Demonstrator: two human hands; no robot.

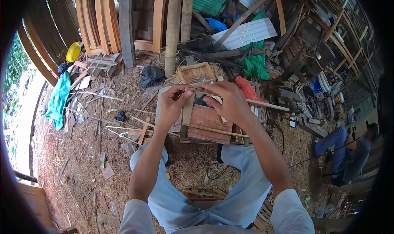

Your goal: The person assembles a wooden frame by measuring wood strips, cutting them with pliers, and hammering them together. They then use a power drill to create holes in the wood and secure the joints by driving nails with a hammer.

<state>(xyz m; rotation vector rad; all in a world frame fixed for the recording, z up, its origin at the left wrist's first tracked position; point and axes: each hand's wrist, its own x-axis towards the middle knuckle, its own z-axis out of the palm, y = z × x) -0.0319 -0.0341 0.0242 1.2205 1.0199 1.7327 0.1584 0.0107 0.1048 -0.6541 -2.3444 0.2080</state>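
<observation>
In front of me, my left hand point(176, 100) pinches the end of a thin wooden strip point(269, 105) between thumb and fingers. My right hand point(227, 99) is closed over the same strip a little farther along, and the strip's other end sticks out to the right. Beneath both hands is a low work table with a worn reddish-brown surface point(207, 119). A second thin wooden stick point(215, 130) lies across its near side. Just beyond my hands sits a small open wooden box point(191, 73) holding what look like nails. A red power tool point(249, 90) rests beside my right hand.
Sawdust and offcuts cover the ground point(82, 152). Wooden frames point(104, 24) and a bamboo post point(172, 32) stand ahead. Teal cloth point(60, 98) and a yellow container point(73, 52) are at left. Another person point(349, 152) sits at right, near stacked scrap wood.
</observation>
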